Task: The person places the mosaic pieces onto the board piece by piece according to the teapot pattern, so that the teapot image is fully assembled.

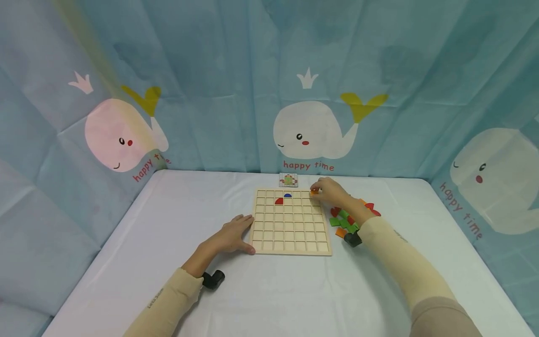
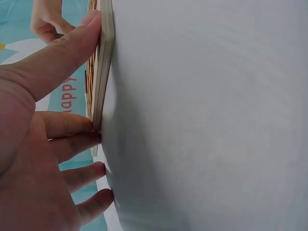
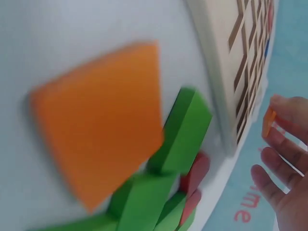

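A wooden grid board (image 1: 290,224) lies on the white table, with a red quarter-circle piece (image 1: 279,201) and a blue half-circle piece (image 1: 288,195) in its upper cells. My right hand (image 1: 332,193) is over the board's far right corner. Thumb and forefinger pinch a small orange piece (image 3: 268,121), its flat side partly hidden by the fingers. At the board's left side is my left hand (image 1: 233,235), fingers spread and fairly straight. Its thumb (image 2: 79,38) presses on the near left corner, while the fingertips touch the side edge and the tabletop.
Right of the board lies a loose pile of green pieces (image 1: 345,223), red pieces (image 1: 370,206) and orange pieces (image 1: 341,232), partly under my right forearm. A small pattern card (image 1: 288,180) lies beyond the board's far edge. A whale-printed curtain (image 1: 219,126) hangs behind the table.
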The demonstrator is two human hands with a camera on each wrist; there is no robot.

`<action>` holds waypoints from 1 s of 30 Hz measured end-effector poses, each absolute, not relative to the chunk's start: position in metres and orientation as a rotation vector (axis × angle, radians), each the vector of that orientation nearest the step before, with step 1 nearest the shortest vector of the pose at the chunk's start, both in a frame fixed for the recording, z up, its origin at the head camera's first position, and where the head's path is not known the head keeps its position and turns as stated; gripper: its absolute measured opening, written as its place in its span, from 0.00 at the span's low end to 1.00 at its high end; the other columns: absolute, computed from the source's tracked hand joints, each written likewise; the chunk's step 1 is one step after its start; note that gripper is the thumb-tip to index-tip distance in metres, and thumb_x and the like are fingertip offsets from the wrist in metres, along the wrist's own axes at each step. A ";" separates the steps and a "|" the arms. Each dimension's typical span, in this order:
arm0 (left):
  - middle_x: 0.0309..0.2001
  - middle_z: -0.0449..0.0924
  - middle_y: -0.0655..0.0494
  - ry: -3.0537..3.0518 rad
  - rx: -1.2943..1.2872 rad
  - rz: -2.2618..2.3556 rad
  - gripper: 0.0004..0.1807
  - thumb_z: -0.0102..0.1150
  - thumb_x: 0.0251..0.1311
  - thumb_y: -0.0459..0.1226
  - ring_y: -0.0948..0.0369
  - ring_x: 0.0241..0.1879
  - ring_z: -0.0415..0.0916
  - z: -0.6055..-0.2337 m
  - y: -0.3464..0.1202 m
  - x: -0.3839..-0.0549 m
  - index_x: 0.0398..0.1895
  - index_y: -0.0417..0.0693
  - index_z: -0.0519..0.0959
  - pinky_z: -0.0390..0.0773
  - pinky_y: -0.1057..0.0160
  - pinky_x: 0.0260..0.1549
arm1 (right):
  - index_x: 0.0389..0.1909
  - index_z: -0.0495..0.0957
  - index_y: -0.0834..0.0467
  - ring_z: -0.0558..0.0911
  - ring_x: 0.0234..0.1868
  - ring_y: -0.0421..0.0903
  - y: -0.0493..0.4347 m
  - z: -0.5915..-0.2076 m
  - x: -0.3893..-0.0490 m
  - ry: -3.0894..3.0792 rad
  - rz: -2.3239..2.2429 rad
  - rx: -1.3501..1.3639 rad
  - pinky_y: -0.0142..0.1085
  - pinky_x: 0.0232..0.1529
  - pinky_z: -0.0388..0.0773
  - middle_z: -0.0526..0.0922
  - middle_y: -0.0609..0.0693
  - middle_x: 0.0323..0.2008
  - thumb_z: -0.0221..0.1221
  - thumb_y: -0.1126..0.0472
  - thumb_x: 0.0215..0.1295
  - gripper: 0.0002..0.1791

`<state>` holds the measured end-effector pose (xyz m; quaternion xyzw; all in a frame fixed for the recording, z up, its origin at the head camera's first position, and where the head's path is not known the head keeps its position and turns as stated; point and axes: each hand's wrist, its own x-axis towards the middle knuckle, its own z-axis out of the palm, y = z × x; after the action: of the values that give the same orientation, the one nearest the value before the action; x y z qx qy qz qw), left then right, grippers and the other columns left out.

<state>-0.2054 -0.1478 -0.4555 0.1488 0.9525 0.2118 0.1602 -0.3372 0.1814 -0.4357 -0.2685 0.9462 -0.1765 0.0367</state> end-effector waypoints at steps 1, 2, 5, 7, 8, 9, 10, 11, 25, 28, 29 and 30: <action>0.76 0.55 0.44 2.720 0.426 0.606 0.56 0.76 0.43 0.49 0.43 0.76 0.46 -0.455 -0.148 -0.205 0.74 0.39 0.57 0.54 0.38 0.71 | 0.49 0.83 0.63 0.77 0.40 0.51 0.178 -0.435 -0.337 2.901 -0.538 -0.834 0.44 0.43 0.76 0.82 0.56 0.40 0.64 0.59 0.62 0.17; 0.76 0.55 0.45 2.720 0.423 0.606 0.56 0.76 0.44 0.49 0.43 0.76 0.46 -0.455 -0.147 -0.205 0.74 0.39 0.57 0.54 0.39 0.71 | 0.49 0.83 0.63 0.76 0.40 0.50 0.175 -0.435 -0.337 2.897 -0.539 -0.837 0.44 0.43 0.76 0.82 0.56 0.40 0.64 0.59 0.62 0.17; 0.76 0.55 0.45 2.718 0.419 0.605 0.55 0.76 0.44 0.48 0.43 0.77 0.46 -0.454 -0.146 -0.205 0.74 0.39 0.57 0.53 0.39 0.71 | 0.49 0.83 0.63 0.77 0.41 0.51 0.167 -0.435 -0.337 2.896 -0.527 -0.852 0.44 0.44 0.76 0.82 0.56 0.41 0.65 0.59 0.62 0.16; 0.76 0.55 0.44 2.716 0.413 0.600 0.55 0.76 0.44 0.48 0.43 0.77 0.46 -0.454 -0.145 -0.205 0.74 0.39 0.58 0.53 0.39 0.71 | 0.49 0.83 0.63 0.77 0.42 0.51 0.161 -0.436 -0.337 2.893 -0.529 -0.843 0.44 0.45 0.76 0.83 0.56 0.42 0.65 0.59 0.62 0.16; 0.76 0.55 0.44 2.713 0.408 0.593 0.55 0.76 0.44 0.48 0.43 0.77 0.46 -0.453 -0.145 -0.205 0.74 0.39 0.58 0.53 0.39 0.72 | 0.49 0.83 0.63 0.77 0.42 0.51 0.158 -0.437 -0.337 2.890 -0.525 -0.848 0.45 0.45 0.77 0.83 0.56 0.42 0.65 0.59 0.62 0.17; 0.76 0.55 0.44 2.712 0.404 0.583 0.55 0.76 0.44 0.48 0.43 0.77 0.46 -0.453 -0.144 -0.205 0.74 0.39 0.58 0.53 0.39 0.71 | 0.49 0.83 0.62 0.78 0.43 0.51 0.156 -0.438 -0.337 2.887 -0.516 -0.856 0.45 0.46 0.77 0.83 0.55 0.42 0.65 0.58 0.62 0.17; 0.76 0.55 0.44 2.711 0.401 0.575 0.55 0.76 0.44 0.48 0.43 0.77 0.46 -0.453 -0.144 -0.205 0.74 0.39 0.58 0.53 0.39 0.71 | 0.49 0.83 0.62 0.78 0.44 0.51 0.153 -0.439 -0.337 2.881 -0.521 -0.860 0.45 0.46 0.77 0.83 0.55 0.42 0.65 0.58 0.62 0.17; 0.76 0.55 0.44 2.714 0.400 0.563 0.55 0.76 0.44 0.48 0.44 0.77 0.46 -0.453 -0.143 -0.205 0.74 0.39 0.58 0.54 0.39 0.71 | 0.49 0.84 0.62 0.78 0.44 0.51 0.150 -0.440 -0.337 2.875 -0.521 -0.870 0.45 0.47 0.77 0.83 0.55 0.42 0.65 0.58 0.62 0.17; 0.76 0.54 0.46 2.715 0.384 0.541 0.55 0.76 0.45 0.49 0.45 0.77 0.46 -0.456 -0.142 -0.207 0.74 0.41 0.57 0.55 0.39 0.71 | 0.47 0.84 0.60 0.77 0.59 0.57 0.117 -0.445 -0.335 2.852 -0.457 -0.970 0.49 0.63 0.74 0.86 0.55 0.48 0.64 0.56 0.63 0.16; 0.76 0.54 0.46 2.712 0.372 0.542 0.55 0.76 0.45 0.48 0.44 0.77 0.46 -0.456 -0.141 -0.207 0.74 0.41 0.57 0.55 0.39 0.71 | 0.47 0.84 0.59 0.77 0.60 0.56 0.113 -0.445 -0.334 2.844 -0.432 -0.971 0.48 0.64 0.73 0.85 0.54 0.48 0.64 0.56 0.64 0.15; 0.76 0.54 0.46 2.711 0.369 0.541 0.55 0.76 0.45 0.48 0.44 0.77 0.46 -0.455 -0.141 -0.206 0.74 0.41 0.57 0.55 0.39 0.71 | 0.47 0.84 0.59 0.77 0.58 0.55 0.112 -0.445 -0.334 2.841 -0.422 -0.972 0.47 0.62 0.74 0.85 0.54 0.48 0.64 0.56 0.64 0.15; 0.76 0.54 0.46 2.710 0.365 0.539 0.55 0.76 0.45 0.48 0.44 0.77 0.46 -0.455 -0.140 -0.206 0.74 0.41 0.57 0.55 0.39 0.71 | 0.47 0.84 0.59 0.77 0.56 0.54 0.111 -0.445 -0.334 2.840 -0.409 -0.977 0.46 0.61 0.75 0.85 0.53 0.48 0.63 0.56 0.64 0.14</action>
<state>-0.2063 -0.1404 -0.4549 0.1290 0.9571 0.1905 0.1761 -0.3338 0.1111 -0.4447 -0.3219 0.9355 -0.1347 0.0553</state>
